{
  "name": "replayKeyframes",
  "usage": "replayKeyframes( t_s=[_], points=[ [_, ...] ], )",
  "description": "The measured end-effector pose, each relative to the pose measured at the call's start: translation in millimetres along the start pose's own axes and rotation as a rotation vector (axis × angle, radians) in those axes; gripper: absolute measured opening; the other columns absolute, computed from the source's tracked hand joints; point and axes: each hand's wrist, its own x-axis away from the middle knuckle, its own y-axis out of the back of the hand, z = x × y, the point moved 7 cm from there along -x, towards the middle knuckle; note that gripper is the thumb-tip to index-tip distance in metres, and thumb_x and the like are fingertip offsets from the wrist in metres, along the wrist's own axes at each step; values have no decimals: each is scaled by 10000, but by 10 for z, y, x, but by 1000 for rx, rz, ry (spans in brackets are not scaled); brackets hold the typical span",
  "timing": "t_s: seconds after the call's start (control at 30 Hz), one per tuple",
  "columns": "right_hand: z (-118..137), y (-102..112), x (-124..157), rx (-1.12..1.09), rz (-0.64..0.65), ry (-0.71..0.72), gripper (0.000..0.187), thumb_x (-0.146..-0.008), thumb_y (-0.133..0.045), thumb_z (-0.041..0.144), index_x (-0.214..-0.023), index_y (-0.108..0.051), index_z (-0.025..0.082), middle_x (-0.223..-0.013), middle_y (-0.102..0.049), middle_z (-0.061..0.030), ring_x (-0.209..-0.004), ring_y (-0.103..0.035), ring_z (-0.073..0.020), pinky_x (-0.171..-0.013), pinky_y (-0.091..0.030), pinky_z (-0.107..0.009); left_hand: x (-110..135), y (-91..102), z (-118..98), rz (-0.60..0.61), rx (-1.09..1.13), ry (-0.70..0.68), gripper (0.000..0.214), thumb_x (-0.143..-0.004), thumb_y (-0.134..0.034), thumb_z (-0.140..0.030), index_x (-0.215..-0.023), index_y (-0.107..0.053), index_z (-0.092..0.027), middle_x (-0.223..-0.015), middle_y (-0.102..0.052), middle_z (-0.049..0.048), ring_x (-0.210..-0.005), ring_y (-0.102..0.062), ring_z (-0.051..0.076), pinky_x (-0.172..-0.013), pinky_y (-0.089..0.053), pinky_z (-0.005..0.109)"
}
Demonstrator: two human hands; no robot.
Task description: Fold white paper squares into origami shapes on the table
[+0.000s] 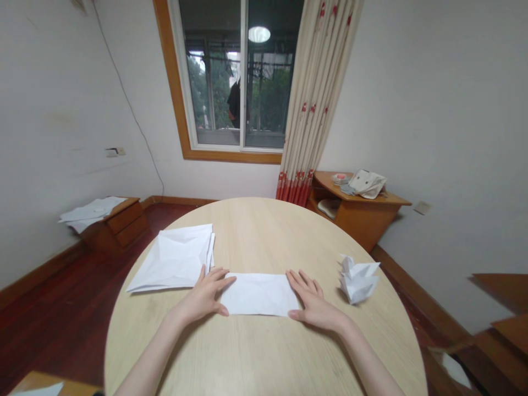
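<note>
A folded sheet of white paper (259, 295) lies flat on the round wooden table (264, 352), its long side running left to right. My left hand (209, 291) rests at its left end with the fingers spread, the fingertips and thumb touching that edge. At the opposite end my right hand (310, 300) lies with its fingers stretched out and the thumb near the lower right corner. Neither hand grips the paper. Just beyond my left hand is a stack of creased white paper sheets (177, 256). Right of my right hand stands a folded white paper shape (358, 280) with several points.
Past the table's right far side is a wooden corner cabinet (363, 203) with a light-coloured bag (368, 183) on top. A low wooden drawer unit (126, 223) with papers stands at the left wall. A patterned curtain (311, 104) hangs beside the window (243, 77).
</note>
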Motion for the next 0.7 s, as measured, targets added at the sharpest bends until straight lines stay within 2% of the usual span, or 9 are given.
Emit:
replayKeyframes(
  t_s=[0.2,0.3,0.43,0.53,0.7],
  points=[
    [23,-31,-59,28,-68,1,959,-744,-568,512,-1504,-107,153,-1575,-46,-107,-1442,38,-273,-1139,14,-491,-3,45,14,-59,31,0,827,-637,-791,-500,-1363,-470,-269,-1439,-431,128,-1362,-319,327,-1112,18,603],
    [40,-61,-110,52,-126,7,954,-760,-566,527,-1506,-88,175,-1575,-77,-108,-1443,13,-269,-1137,23,-482,-12,59,-11,-97,45,-11,835,-641,-776,-535,-1369,-461,-274,-1423,-452,130,-1345,-345,336,-1114,-16,606],
    [74,-89,-156,81,-182,32,966,-753,-582,535,-1507,-86,191,-1573,-114,-93,-1442,-18,-270,-1138,1,-468,-27,27,-112,-155,51,-62,930,-618,-747,-631,-1401,-408,-260,-1455,-401,147,-1354,-328,332,-1128,-81,571],
    [115,-85,-175,109,-247,49,950,-760,-571,558,-1505,-107,196,-1575,-105,-83,-1441,-20,-275,-1137,-8,-471,-42,-44,-195,-162,56,-65,964,-667,-689,-663,-1444,-325,-223,-1483,-347,167,-1368,-301,334,-1132,-87,570],
    [253,-86,-189,163,-376,171,831,-827,-509,565,-1500,-156,231,-1565,-171,-75,-1436,-78,-279,-1135,-43,-493,-53,-98,-357,-188,-2,-102,979,-651,-722,-629,-1445,-304,-237,-1457,-397,142,-1340,-341,344,-1122,-119,590]
  ],
)
